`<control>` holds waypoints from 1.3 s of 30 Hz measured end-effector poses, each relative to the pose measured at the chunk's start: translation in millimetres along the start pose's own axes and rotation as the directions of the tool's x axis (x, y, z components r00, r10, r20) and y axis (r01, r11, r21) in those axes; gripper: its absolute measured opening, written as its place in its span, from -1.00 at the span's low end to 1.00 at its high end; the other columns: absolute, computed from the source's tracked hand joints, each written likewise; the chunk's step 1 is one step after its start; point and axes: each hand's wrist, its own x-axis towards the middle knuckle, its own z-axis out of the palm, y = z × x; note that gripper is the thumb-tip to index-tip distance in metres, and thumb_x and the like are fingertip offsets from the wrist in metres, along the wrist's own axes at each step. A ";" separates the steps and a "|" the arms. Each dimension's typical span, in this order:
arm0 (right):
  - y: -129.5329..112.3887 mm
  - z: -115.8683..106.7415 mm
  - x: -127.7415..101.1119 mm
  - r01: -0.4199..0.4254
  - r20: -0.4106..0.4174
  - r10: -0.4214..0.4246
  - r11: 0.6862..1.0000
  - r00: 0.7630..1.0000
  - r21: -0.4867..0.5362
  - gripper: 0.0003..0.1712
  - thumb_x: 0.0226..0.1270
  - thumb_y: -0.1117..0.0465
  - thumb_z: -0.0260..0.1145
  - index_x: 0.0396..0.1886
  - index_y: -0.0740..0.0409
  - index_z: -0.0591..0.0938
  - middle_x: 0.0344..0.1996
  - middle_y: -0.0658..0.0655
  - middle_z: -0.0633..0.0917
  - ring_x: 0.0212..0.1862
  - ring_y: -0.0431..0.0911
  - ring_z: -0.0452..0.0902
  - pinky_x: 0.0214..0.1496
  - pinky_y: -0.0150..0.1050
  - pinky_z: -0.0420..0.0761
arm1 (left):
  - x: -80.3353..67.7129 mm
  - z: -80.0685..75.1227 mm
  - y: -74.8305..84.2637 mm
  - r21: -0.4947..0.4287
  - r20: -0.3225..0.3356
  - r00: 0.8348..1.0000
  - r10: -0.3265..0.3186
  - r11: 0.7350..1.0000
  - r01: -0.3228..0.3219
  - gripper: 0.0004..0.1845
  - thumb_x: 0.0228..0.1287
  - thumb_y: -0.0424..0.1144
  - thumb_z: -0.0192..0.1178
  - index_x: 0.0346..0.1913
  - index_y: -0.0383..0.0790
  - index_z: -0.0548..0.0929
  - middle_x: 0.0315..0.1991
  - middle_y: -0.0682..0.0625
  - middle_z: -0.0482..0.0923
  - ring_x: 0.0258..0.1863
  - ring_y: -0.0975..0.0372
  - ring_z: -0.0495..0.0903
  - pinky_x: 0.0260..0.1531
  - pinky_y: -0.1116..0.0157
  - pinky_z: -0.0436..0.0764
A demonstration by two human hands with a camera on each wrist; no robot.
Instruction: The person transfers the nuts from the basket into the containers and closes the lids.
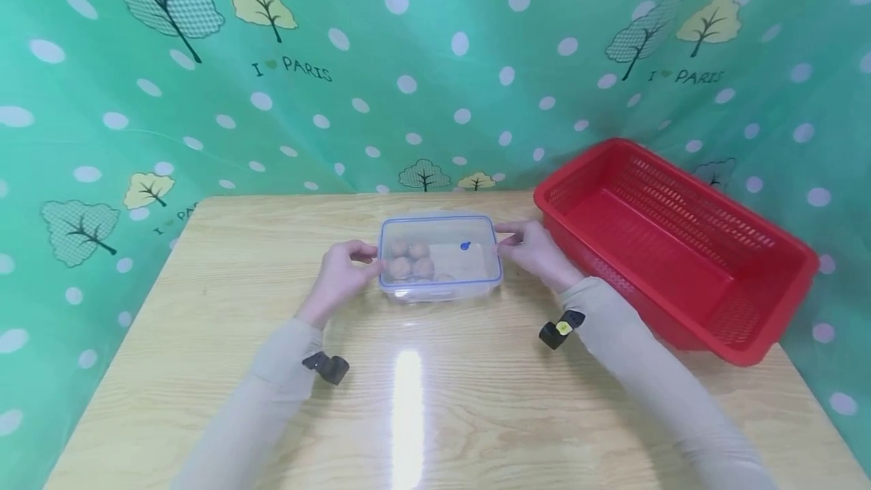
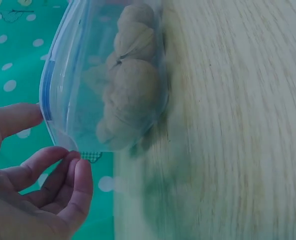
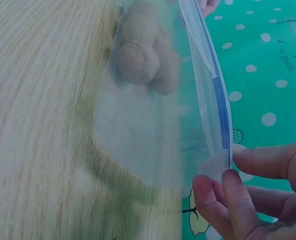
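Observation:
A clear plastic food container (image 1: 435, 293) rests on the wooden table, its clear lid (image 1: 445, 231) edged with a blue seal and marked by a small blue valve. Several walnuts (image 2: 136, 86) lie at its left end, seen through the wall. My left hand (image 1: 343, 272) pinches the left edge, thumb at the lid rim and fingertips at the side flap. At the opposite end, my right hand (image 1: 534, 252) does likewise, its thumb against the rim and curled fingers (image 3: 240, 205) at the flap. The lid sits on the box in all views.
A large red plastic basket (image 1: 653, 248) stands at the right of the table, close to my right forearm. Behind the table (image 1: 238, 308) hangs a green curtain (image 1: 408, 119) with white dots and printed trees. Each wrist carries a small black camera.

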 end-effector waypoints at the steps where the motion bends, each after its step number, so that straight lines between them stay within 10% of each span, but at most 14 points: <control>1: 0.0 -0.8 0.1 0.002 0.002 -0.002 1.000 1.000 -0.007 -0.47 0.30 0.22 0.30 0.28 0.16 0.53 -0.13 0.20 0.69 -0.13 0.04 0.58 -0.14 -0.12 0.60 | 0.7 0.1 0.9 -0.006 0.007 1.000 -0.006 1.000 0.006 -0.65 0.19 -0.34 0.31 -0.02 -0.50 0.59 -0.05 -0.29 0.60 -0.02 -0.06 0.54 0.02 0.08 0.53; 17: -2.8 -1.6 -0.1 -0.013 0.017 0.014 0.998 1.000 -0.059 -0.46 0.31 0.21 0.28 0.29 0.16 0.52 -0.13 0.20 0.68 -0.17 0.04 0.55 -0.20 -0.17 0.60 | 2.9 -1.6 -1.0 -0.178 0.084 0.994 -0.076 0.980 0.090 -0.62 0.21 -0.44 0.26 0.05 -0.55 0.49 -0.02 -0.35 0.54 -0.03 -0.07 0.56 0.06 0.15 0.55; 29: 2.8 -1.8 -2.7 0.029 -0.018 -0.031 0.994 0.999 -0.108 -0.46 0.32 0.15 0.31 0.28 0.16 0.53 -0.15 0.20 0.70 -0.19 0.01 0.59 -0.23 -0.18 0.61 | 3.4 -0.1 2.7 0.085 0.115 0.987 0.110 0.989 -0.121 -0.48 0.26 -0.36 0.21 0.22 -0.49 0.32 0.16 -0.37 0.36 0.15 -0.17 0.38 0.16 -0.05 0.43; 35: 4.1 2.7 -2.6 0.068 -0.021 -0.070 0.995 0.997 -0.076 -0.48 0.32 0.20 0.30 0.26 0.26 0.52 -0.22 0.22 0.72 -0.26 0.03 0.59 -0.31 -0.22 0.58 | 16.3 11.0 -2.6 0.263 0.131 0.935 0.329 0.898 -0.353 -0.29 0.35 -0.19 0.18 0.45 -0.32 0.13 0.44 -0.26 0.09 0.40 -0.12 0.06 0.36 -0.12 0.04; 39: 3.5 3.4 -3.7 0.067 -0.022 -0.069 0.995 0.997 -0.073 -0.48 0.33 0.21 0.30 0.26 0.28 0.51 -0.22 0.23 0.71 -0.26 0.07 0.59 -0.34 -0.23 0.57 | 31.1 18.0 2.9 0.316 0.196 0.915 0.353 0.860 -0.400 -0.26 0.37 -0.12 0.18 0.49 -0.24 0.11 0.47 -0.15 0.07 0.43 -0.11 -0.02 0.37 -0.16 -0.10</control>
